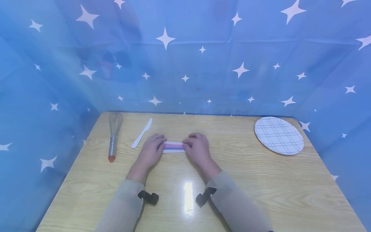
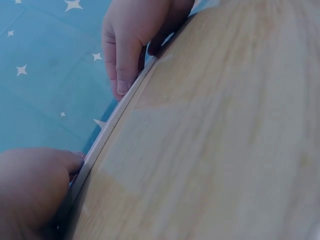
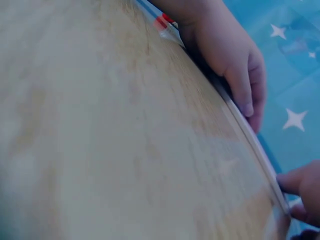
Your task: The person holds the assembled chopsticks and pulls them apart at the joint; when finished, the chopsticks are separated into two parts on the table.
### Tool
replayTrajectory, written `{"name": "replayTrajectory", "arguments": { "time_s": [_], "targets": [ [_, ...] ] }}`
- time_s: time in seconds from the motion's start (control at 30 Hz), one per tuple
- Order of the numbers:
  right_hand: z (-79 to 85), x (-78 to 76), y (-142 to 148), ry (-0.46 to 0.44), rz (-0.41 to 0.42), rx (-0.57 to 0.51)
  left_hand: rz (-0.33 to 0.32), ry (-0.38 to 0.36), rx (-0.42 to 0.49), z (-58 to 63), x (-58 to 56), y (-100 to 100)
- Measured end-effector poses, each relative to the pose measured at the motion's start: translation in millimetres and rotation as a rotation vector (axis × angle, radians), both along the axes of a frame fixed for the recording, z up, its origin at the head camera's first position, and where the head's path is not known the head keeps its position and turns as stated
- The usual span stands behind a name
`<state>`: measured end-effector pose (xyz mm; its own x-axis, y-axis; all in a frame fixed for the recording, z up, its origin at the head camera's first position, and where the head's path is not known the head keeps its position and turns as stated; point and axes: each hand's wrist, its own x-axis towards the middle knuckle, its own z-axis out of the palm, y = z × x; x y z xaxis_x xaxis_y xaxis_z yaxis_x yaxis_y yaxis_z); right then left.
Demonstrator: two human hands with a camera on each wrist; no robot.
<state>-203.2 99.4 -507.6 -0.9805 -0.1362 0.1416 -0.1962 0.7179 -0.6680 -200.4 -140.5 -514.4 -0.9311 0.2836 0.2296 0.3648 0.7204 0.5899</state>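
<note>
On the bench point(image 1: 171, 190) lies a flat striped piece point(image 1: 174, 147); the fingers of the left hand point(image 1: 150, 149) and right hand point(image 1: 199, 149) pinch its ends. Uneven pulling may skew it — and a leftward slip could knock the nearby white knife point(image 1: 142, 133).

A striped piece point(image 1: 174, 147) is held by left hand point(image 1: 151, 149) and right hand point(image 1: 199, 149); around it, a knife point(image 1: 142, 133) is seen at ten o'clock, a whisk point(image 1: 113, 141) at nine, a plate point(image 1: 279, 135) at three.

No text, label, brand or number is showing readably on the striped thing point(image 1: 174, 147), the knife point(image 1: 141, 133), the whisk point(image 1: 113, 145), the plate point(image 1: 279, 135) or the cloth point(image 1: 197, 66).
</note>
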Motion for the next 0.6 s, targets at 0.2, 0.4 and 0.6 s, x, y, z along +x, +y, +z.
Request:
{"name": "replayTrajectory", "arguments": {
  "time_s": [0.2, 0.4, 0.6],
  "targets": [
    [4.3, -2.1, -6, -0.052, -0.027, -0.012, 0.016, -0.010, -0.005, -2.3, 0.3, -2],
    [5.3, -2.6, -12, -0.102, -0.044, 0.017, 0.040, -0.038, -0.007, -4.7, 1.5, -2],
    [-0.7, -0.2, -11, -0.066, -0.026, 0.001, 0.053, -0.001, 0.035, -4.3, 2.5, -1]
  ]
}}
